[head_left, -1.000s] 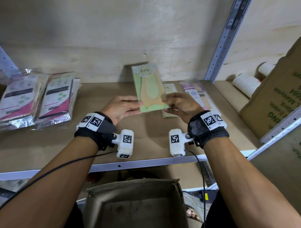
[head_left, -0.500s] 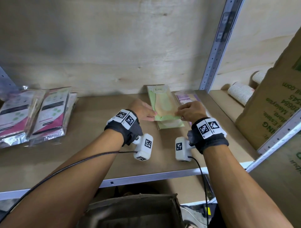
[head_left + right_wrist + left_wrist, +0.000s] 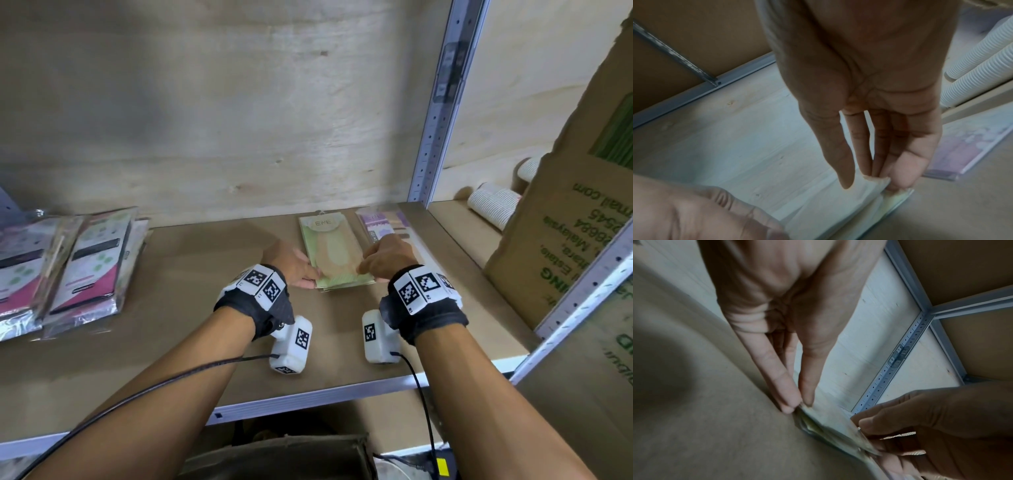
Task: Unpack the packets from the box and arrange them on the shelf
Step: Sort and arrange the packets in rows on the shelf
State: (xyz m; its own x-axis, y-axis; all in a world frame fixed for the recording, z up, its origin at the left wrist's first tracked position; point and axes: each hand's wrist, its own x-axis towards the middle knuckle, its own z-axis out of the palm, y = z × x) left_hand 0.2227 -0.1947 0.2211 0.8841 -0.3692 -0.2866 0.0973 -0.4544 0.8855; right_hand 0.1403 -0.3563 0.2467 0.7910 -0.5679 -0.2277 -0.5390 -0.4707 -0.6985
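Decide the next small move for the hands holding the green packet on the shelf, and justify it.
Probably let go: the green packet already lies flat on a small stack on the shelf, while the left hand and right hand pinch its near corners, edges roughly aligned.

Shelf (image 3: 191, 281): open board between pink packets (image 3: 65, 267) at the left edge and the green packet (image 3: 334, 253) toward the back right, purple packet (image 3: 383, 228) and upright (image 3: 435, 116) closing the right back corner.

Two hands (image 3: 339, 262) (five-odd packets (image 3: 334, 255)).
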